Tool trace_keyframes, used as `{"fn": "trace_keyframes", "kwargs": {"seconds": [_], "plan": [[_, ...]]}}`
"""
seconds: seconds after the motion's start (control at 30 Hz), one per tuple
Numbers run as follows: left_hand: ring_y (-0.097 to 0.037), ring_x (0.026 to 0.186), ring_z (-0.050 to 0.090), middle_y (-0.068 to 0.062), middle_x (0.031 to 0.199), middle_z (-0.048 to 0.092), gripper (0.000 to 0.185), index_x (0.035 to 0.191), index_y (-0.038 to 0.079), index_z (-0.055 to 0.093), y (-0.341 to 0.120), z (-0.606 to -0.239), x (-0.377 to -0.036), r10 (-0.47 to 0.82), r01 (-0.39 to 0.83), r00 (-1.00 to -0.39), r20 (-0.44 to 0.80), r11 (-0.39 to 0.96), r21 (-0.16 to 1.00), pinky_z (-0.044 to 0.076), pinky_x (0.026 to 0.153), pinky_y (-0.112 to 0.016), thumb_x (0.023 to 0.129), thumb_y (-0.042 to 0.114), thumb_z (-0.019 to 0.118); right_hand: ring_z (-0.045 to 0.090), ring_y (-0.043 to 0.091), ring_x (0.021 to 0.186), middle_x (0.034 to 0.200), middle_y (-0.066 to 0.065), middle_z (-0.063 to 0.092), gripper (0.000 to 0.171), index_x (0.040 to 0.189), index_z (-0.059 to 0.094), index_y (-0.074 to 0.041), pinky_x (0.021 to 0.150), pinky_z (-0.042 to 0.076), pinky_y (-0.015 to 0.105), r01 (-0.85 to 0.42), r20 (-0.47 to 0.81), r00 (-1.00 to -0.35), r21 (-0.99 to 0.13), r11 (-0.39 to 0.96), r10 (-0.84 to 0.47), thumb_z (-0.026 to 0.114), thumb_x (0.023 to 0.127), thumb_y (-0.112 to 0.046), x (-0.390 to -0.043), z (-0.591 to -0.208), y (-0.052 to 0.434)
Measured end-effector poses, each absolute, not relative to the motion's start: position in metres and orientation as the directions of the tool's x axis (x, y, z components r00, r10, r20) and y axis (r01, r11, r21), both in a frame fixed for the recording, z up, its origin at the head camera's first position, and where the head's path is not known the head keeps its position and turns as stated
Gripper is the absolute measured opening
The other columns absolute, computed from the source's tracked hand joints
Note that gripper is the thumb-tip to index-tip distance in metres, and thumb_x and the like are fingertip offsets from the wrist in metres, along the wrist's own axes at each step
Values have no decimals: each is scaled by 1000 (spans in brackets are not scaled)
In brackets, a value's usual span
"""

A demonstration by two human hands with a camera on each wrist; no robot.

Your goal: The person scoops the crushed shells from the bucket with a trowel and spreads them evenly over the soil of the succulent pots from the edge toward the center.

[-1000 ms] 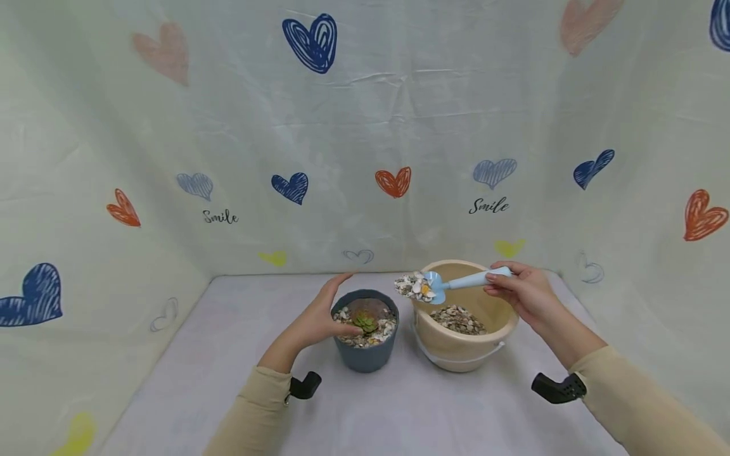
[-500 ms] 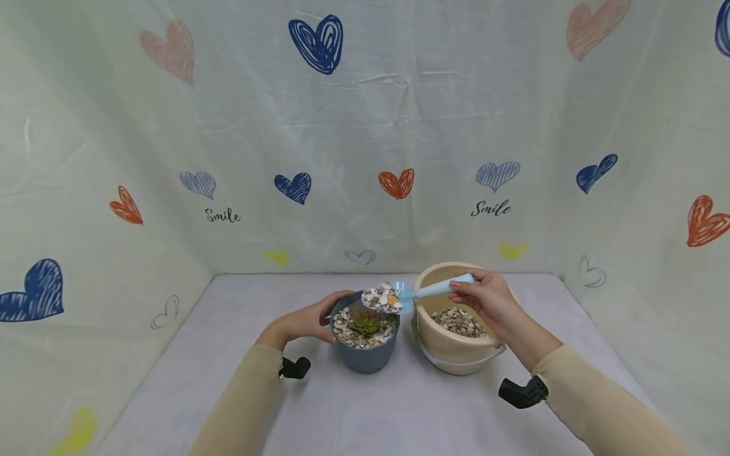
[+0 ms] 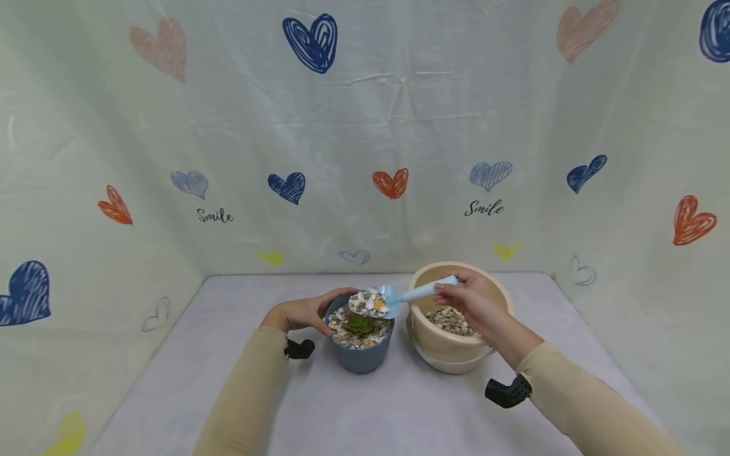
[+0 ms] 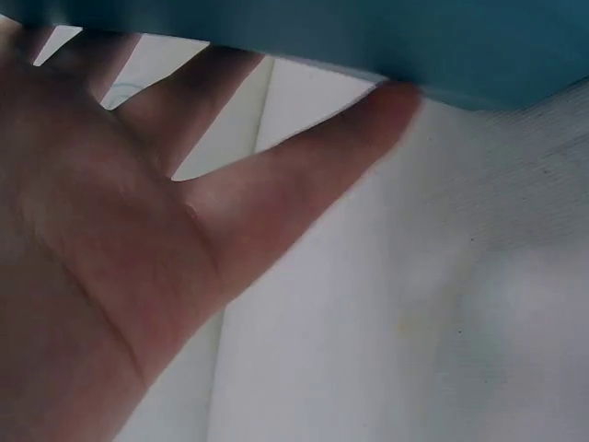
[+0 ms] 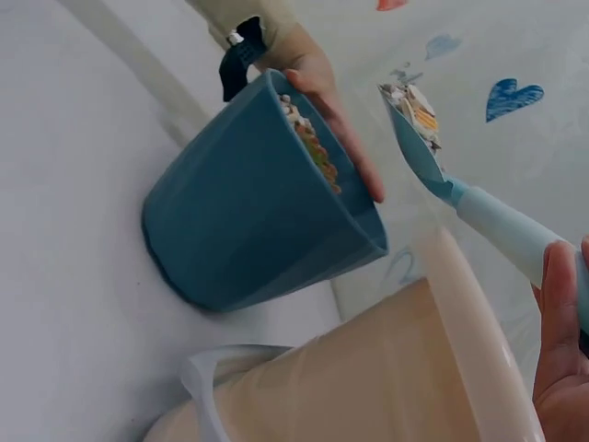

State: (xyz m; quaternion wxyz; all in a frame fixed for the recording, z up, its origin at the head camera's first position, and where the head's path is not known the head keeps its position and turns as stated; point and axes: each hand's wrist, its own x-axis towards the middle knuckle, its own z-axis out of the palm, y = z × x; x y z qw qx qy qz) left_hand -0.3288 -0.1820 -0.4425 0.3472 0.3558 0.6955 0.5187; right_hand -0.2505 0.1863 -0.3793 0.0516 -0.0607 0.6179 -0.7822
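My left hand (image 3: 303,315) holds the blue-grey plant pot (image 3: 362,361) by its left side, thumb at the near side and fingers round the back. Inside the pot a green succulent (image 3: 360,324) sits among pale shell-like chips. My right hand (image 3: 470,297) grips the handle of a light blue hand trowel (image 3: 419,292). A heap of white and grey chips (image 3: 368,302) with one orange piece lies on its blade, above the pot's back rim. In the right wrist view the trowel (image 5: 506,226) is raised and apart from the pot (image 5: 248,203).
Right of the pot stands a cream bucket (image 3: 450,354) with a white handle, partly filled with similar chips (image 3: 453,322). My right forearm passes by its right side. A white cloth (image 3: 353,418) covers the table, and a heart-printed curtain (image 3: 342,126) hangs behind it.
My right hand has carried the loaded trowel left from over the bucket to over the pot. My left hand has gone from hovering over the pot's left part to gripping its side.
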Motion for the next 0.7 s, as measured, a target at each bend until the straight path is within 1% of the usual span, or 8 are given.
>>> {"fn": "trace_keyframes", "kwargs": {"seconds": [0.13,0.23,0.3,0.4,0.6,0.7], "plan": [[-33,143,16,-8,160,9,105,156,28,19,-183,-442,-323,837,70,-529,-141,209,975,28,109,-46,75,21,86,69,12,67,81,7,67,10,102,57,8,69,56,26,7,26,-987,-978,-209,-156,59,91,10,-250,-380,180],[-34,144,12,-6,160,7,104,156,28,21,-184,-442,-318,816,58,-559,-147,216,975,27,110,-49,75,20,86,69,12,69,83,8,67,18,109,53,14,70,56,26,25,7,-987,-980,-197,-164,59,92,9,-250,-379,174],[-34,145,7,-6,161,5,104,156,28,21,-185,-442,-315,801,64,-583,-139,216,974,25,110,-52,75,18,86,69,12,69,84,8,66,23,112,50,16,71,56,26,42,-12,-987,-983,-181,-160,59,92,9,-251,-379,170],[-36,145,2,-6,161,2,103,156,26,21,-187,-443,-310,784,69,-608,-126,210,975,25,109,-55,77,15,85,68,12,70,85,9,65,28,116,49,18,71,56,26,58,-35,-988,-987,-149,-152,59,92,8,-253,-378,165],[-42,144,2,-9,161,0,106,158,25,12,-188,-447,-300,752,72,-648,-118,215,974,30,106,-54,79,10,82,68,12,69,86,10,65,32,118,50,20,70,56,25,58,-44,-990,-993,-104,-135,61,90,10,-257,-377,153],[-44,144,0,-10,161,-1,107,158,26,11,-188,-449,-295,731,77,-672,-116,225,971,27,107,-56,79,9,81,67,12,66,84,11,65,32,118,50,21,68,56,25,52,-40,-991,-994,-91,-127,60,89,11,-258,-376,147]]}}
